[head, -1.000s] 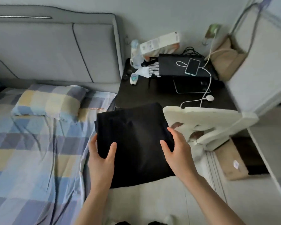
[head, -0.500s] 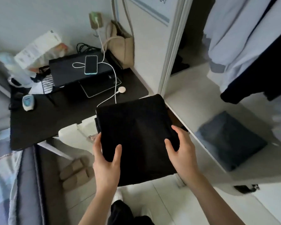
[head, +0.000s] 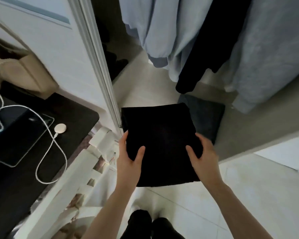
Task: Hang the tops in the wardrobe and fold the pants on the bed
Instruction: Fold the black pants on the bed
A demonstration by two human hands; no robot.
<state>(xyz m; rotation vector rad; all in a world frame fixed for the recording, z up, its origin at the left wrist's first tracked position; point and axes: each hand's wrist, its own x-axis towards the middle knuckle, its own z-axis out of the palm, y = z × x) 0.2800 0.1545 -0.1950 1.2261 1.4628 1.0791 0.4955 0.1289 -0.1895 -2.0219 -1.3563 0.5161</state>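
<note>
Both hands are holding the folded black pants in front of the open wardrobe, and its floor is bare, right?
Not quite. The head view shows both hands, left hand and right hand, holding the folded black pants, but folded dark clothing already lies on the wardrobe floor.

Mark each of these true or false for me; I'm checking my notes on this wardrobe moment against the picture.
1. Both hands hold the folded black garment. True: left hand and right hand grip its sides.
2. The folded dark grey garment lies on the wardrobe floor. True.
3. The white charging puck sits on the bed. False: it lies on the dark desk.
4. Only black clothes hang in the wardrobe. False: light blue tops hang beside a black one.
</note>
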